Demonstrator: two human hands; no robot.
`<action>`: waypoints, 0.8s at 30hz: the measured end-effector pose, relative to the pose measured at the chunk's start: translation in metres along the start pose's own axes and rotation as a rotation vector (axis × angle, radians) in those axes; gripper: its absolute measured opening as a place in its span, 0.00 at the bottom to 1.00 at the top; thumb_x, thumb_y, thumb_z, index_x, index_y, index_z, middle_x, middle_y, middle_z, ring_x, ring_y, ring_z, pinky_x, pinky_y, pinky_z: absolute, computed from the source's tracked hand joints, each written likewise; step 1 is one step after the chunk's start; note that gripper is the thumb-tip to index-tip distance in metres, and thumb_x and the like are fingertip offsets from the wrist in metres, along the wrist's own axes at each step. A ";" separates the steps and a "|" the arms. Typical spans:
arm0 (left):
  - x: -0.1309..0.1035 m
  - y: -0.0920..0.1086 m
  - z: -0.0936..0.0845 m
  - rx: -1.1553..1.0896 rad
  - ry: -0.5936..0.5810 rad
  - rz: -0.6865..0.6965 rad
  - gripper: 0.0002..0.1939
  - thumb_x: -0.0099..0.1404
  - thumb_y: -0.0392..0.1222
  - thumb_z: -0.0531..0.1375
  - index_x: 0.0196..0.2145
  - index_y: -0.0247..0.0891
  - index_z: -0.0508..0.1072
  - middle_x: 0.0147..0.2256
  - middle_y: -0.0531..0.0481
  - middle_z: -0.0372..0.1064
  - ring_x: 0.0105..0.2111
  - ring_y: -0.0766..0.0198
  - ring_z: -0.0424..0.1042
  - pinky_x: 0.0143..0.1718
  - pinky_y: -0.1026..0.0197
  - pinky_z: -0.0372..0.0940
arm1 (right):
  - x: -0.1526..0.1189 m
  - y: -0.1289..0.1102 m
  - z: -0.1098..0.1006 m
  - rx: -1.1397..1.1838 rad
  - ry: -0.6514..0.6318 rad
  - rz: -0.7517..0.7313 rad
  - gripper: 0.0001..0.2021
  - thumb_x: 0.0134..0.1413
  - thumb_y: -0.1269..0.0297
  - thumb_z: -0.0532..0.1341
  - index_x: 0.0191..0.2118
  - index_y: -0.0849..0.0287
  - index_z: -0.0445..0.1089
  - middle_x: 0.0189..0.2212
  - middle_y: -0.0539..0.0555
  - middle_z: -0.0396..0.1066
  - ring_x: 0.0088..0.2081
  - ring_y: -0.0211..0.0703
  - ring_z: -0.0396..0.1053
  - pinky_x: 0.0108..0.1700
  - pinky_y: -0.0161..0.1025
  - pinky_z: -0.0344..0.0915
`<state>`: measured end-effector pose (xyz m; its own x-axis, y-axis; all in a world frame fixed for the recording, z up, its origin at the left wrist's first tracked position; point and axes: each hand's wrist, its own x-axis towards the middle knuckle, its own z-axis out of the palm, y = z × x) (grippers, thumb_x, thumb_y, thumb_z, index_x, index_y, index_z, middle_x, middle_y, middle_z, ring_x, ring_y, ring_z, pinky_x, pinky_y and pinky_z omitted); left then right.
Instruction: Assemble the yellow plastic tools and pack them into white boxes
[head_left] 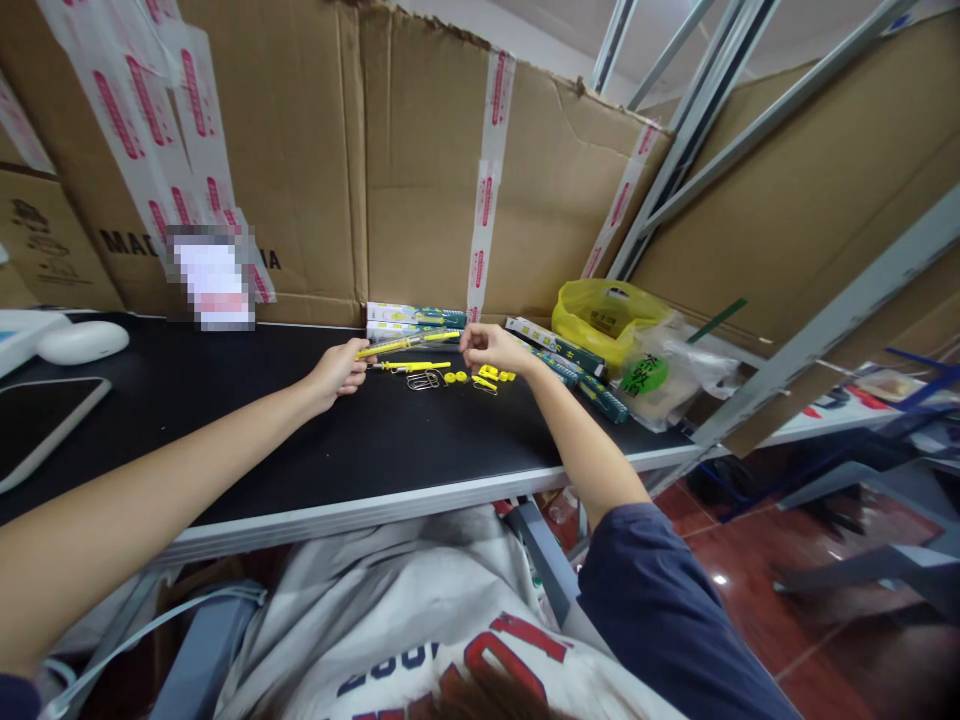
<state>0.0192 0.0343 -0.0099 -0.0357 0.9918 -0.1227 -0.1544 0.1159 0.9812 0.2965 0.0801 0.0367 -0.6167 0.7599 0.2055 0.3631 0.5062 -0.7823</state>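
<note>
A slim yellow rod (409, 344) slants over the black table, its near end pinched in my left hand (339, 373). My right hand (491, 348) hovers by the rod's far end, thumb and fingers pressed together; whatever they hold, if anything, is too small to make out. Beneath the rod lies another yellow stick (426, 366). Bent metal wire pieces (425, 380) rest just in front of it. Small yellow round parts (455, 378) sit beside the wires, and several yellow pieces (489, 374) lie below my right hand.
Long printed boxes (390, 312) lie against the cardboard wall (420, 200); more boxes (562, 345) sit to the right. A yellow bag (600, 315) and a clear plastic bag (660, 375) stand at the right end. At left are a white mouse (82, 343) and a phone-like device (45, 420).
</note>
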 end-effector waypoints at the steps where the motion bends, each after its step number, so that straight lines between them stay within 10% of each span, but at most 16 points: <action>1: 0.000 0.000 0.000 -0.002 -0.001 0.000 0.11 0.67 0.42 0.52 0.28 0.35 0.64 0.14 0.64 0.44 0.09 0.76 0.43 0.08 0.73 0.38 | 0.001 0.001 -0.001 0.058 0.035 -0.019 0.07 0.46 0.71 0.61 0.33 0.61 0.64 0.22 0.45 0.69 0.23 0.33 0.70 0.29 0.33 0.71; 24: -0.001 -0.003 0.000 0.079 -0.011 0.049 0.11 0.66 0.43 0.54 0.27 0.37 0.65 0.15 0.63 0.45 0.09 0.76 0.44 0.09 0.73 0.39 | 0.000 -0.002 0.000 0.200 0.093 -0.087 0.22 0.44 0.52 0.72 0.36 0.60 0.63 0.29 0.52 0.77 0.31 0.37 0.77 0.35 0.35 0.75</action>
<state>0.0200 0.0332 -0.0129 -0.0301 0.9969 -0.0732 -0.0744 0.0708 0.9947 0.2955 0.0789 0.0384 -0.5689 0.7561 0.3235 0.1598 0.4875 -0.8584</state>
